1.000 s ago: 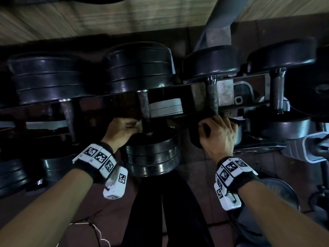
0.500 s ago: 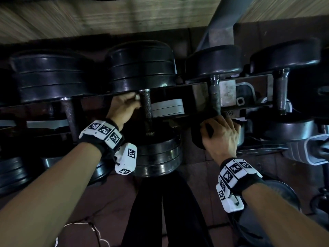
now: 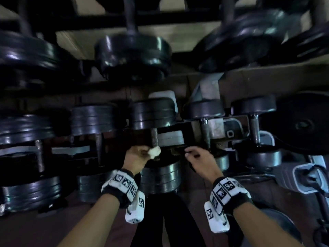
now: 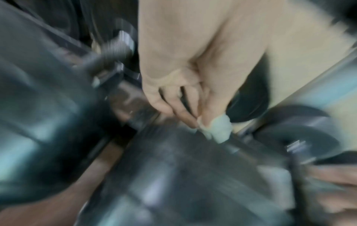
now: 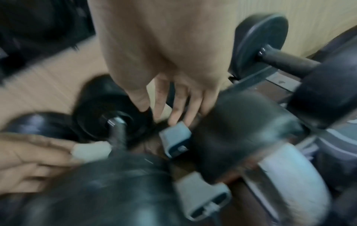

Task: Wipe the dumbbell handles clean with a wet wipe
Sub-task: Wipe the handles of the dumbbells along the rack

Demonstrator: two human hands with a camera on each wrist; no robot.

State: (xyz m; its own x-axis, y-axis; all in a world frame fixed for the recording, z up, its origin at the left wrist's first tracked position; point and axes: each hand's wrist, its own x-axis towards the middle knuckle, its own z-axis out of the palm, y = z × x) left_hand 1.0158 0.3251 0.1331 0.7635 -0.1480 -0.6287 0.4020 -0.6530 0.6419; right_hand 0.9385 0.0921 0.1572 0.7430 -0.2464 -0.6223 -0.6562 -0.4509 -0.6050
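My left hand [image 3: 138, 156] pinches a balled white wet wipe [image 3: 154, 152] against the lower end of a dark metal dumbbell handle [image 3: 154, 138]. That handle belongs to the middle dumbbell on the lower rack, just above its near plates [image 3: 161, 177]. The left wrist view is blurred and shows the wipe [image 4: 218, 128] bunched at my fingertips [image 4: 185, 117]. My right hand [image 3: 197, 157] hovers beside the neighbouring dumbbell's handle [image 3: 205, 134] with relaxed fingers and holds nothing. In the right wrist view its fingers [image 5: 175, 113] are spread, with the wipe [image 5: 90, 150] at lower left.
Black plate dumbbells fill the lower rack [image 3: 178, 127] on both sides. A second row of dumbbells [image 3: 133, 56] hangs on the upper rack. Grey machine parts [image 3: 306, 177] stand at the right. My dark trouser legs [image 3: 160, 220] are below, over a reddish floor.
My left hand ran the wipe up the handle, then back down to its lower end. My right hand let go of the neighbouring dumbbell's plate. The head view tilted up.
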